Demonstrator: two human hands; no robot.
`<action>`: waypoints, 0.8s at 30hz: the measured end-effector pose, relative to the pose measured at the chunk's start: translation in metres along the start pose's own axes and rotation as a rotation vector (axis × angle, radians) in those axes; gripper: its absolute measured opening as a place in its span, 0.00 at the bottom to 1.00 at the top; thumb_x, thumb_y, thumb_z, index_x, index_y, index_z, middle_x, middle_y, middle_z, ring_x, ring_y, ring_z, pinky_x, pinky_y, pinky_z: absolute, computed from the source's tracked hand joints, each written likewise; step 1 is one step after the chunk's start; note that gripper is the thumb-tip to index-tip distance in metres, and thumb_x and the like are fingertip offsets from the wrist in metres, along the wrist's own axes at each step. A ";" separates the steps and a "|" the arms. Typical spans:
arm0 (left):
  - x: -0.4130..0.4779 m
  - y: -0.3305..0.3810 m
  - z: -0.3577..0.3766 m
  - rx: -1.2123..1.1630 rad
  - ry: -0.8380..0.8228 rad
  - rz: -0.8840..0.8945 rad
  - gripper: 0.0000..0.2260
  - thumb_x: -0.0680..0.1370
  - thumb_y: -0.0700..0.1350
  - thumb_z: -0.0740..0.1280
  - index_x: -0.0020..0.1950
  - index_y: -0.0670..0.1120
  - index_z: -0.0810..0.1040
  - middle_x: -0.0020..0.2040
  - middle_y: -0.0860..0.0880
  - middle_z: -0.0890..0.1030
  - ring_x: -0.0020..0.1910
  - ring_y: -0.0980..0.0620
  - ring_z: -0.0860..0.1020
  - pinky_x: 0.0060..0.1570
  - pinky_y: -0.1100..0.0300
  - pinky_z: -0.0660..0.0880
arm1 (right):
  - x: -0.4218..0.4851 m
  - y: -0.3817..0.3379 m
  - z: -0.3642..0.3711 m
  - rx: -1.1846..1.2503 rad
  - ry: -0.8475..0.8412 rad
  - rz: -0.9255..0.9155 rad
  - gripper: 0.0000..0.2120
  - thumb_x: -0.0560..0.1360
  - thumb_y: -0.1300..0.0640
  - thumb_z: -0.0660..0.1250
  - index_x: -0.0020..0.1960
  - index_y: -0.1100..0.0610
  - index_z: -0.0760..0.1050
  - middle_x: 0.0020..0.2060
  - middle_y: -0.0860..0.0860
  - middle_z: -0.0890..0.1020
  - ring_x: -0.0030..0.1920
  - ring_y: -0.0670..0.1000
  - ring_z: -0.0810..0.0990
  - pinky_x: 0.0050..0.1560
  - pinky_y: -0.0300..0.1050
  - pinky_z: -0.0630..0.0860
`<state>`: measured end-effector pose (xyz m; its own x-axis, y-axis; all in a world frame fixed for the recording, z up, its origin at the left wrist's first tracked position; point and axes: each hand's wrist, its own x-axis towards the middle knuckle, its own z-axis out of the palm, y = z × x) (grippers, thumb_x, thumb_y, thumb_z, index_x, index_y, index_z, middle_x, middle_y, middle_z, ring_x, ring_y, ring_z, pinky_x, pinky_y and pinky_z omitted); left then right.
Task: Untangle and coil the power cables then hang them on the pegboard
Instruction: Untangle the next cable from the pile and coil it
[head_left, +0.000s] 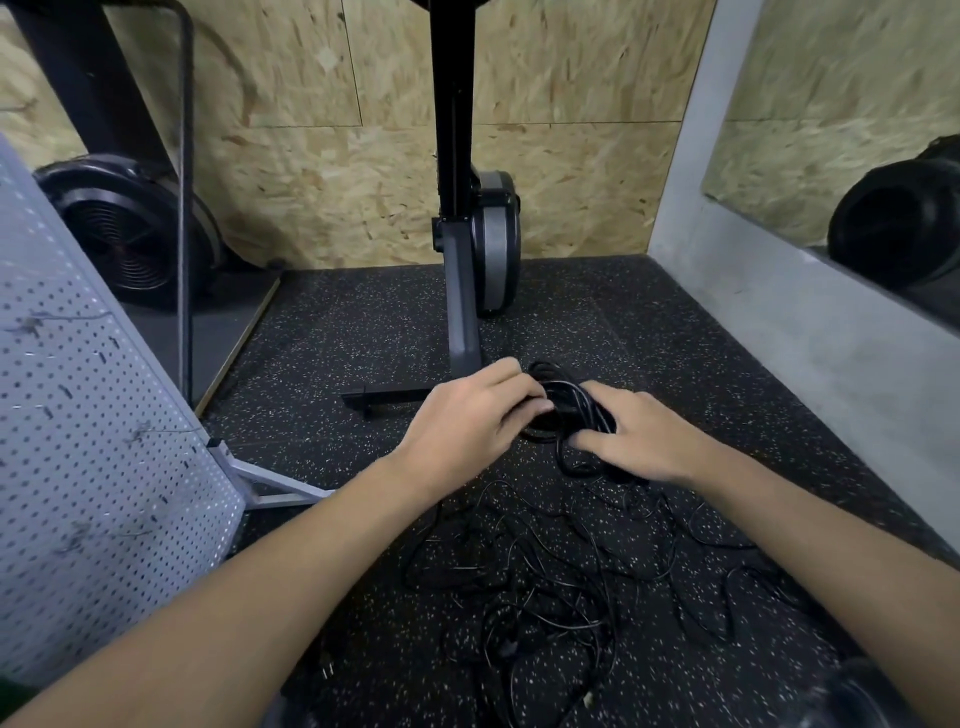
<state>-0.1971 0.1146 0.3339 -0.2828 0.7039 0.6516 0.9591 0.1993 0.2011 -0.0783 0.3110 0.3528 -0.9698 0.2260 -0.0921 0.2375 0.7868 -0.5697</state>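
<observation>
- Left hand and right hand: fingers of both curled round a black cable coil, low over the floor.
- Tangle of loose cables lies nearer, beneath the forearms.
- Pegboard leans at left.
- Machine leg stands just behind the coil.

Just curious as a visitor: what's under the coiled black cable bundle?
Speckled black rubber floor shows around the coiled black cable bundle, with thin tangled black cables nearer. The left hand and right hand grip it, hiding what lies directly beneath.
</observation>
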 end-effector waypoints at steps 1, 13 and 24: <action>0.001 0.000 -0.001 -0.005 0.014 -0.013 0.12 0.85 0.53 0.64 0.56 0.47 0.83 0.48 0.54 0.79 0.41 0.51 0.80 0.34 0.49 0.80 | 0.000 -0.003 0.000 0.027 -0.044 0.016 0.12 0.77 0.49 0.71 0.59 0.45 0.75 0.47 0.48 0.83 0.47 0.49 0.82 0.48 0.47 0.77; 0.000 0.007 0.004 -0.019 -0.035 -0.066 0.15 0.84 0.56 0.62 0.54 0.49 0.83 0.47 0.55 0.78 0.40 0.51 0.80 0.34 0.48 0.79 | -0.007 -0.007 0.014 0.111 -0.296 -0.008 0.30 0.70 0.28 0.72 0.67 0.39 0.70 0.56 0.41 0.83 0.55 0.44 0.82 0.57 0.46 0.78; -0.002 -0.007 0.002 -0.213 -0.129 -0.251 0.10 0.80 0.55 0.72 0.49 0.50 0.83 0.45 0.56 0.78 0.42 0.57 0.78 0.45 0.49 0.79 | -0.005 0.003 0.022 0.112 -0.433 -0.060 0.11 0.85 0.45 0.62 0.67 0.43 0.73 0.59 0.42 0.82 0.60 0.42 0.80 0.66 0.42 0.75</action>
<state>-0.2030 0.1132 0.3292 -0.4929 0.7340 0.4672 0.8318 0.2400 0.5006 -0.0740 0.3000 0.3337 -0.9215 -0.0981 -0.3758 0.1955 0.7191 -0.6669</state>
